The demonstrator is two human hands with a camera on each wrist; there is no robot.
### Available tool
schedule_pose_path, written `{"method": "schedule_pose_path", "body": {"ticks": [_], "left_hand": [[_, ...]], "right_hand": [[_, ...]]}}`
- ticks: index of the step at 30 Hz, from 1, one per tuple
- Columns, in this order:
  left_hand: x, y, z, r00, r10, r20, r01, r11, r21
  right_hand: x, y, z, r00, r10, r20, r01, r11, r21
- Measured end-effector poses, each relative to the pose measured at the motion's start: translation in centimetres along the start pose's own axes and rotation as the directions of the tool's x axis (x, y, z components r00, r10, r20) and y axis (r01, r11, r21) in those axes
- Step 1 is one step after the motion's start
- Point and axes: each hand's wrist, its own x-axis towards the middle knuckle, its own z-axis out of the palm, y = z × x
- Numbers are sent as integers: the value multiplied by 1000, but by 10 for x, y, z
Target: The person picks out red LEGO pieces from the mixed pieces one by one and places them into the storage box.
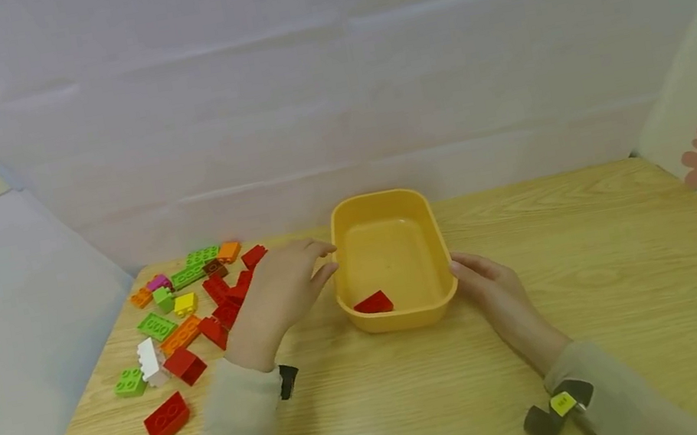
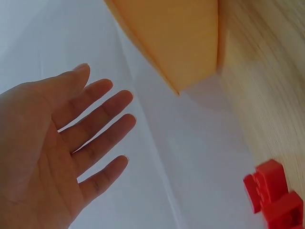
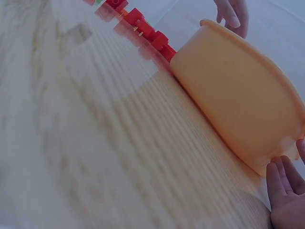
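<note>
A yellow plastic bin stands on the table, with one red toy brick lying inside at its near left corner. Beside the bin's left rim is my left hand, palm bare and fingers apart in the left wrist view, holding nothing. My right hand touches the bin's right side, its thumb up at the rim; the right wrist view shows straight fingers against the outer wall. Under and left of my left hand lie several red bricks, partly hidden by it.
More loose bricks spread over the table's left side, among them a white brick, a yellow brick and green bricks. Nearest the front lies another red brick. A pale wall covering rises behind the table.
</note>
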Motion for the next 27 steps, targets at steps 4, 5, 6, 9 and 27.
{"method": "schedule_pose_path", "body": {"ticks": [4, 5, 6, 9, 27], "left_hand": [[-1, -16, -3, 996, -85, 35, 87, 995, -56], [-1, -20, -4, 993, -108, 50, 111, 991, -69], [-2, -24, -4, 990, -127, 65, 132, 988, -77], [-4, -36, -2, 979, -175, 103, 185, 978, -99], [-15, -79, 10, 928, -357, 108, 364, 929, -58]], "right_hand": [[2, 1, 0, 1000, -1, -7, 1, 1000, -20], [2, 1, 0, 1000, -3, -8, 3, 1000, -23], [2, 1, -1, 1000, -1, -6, 1, 1000, -24], [2, 1, -1, 1000, 0, 0, 0, 1000, -22], [1, 1, 0, 1000, 7, 4, -7, 1000, -20]]}}
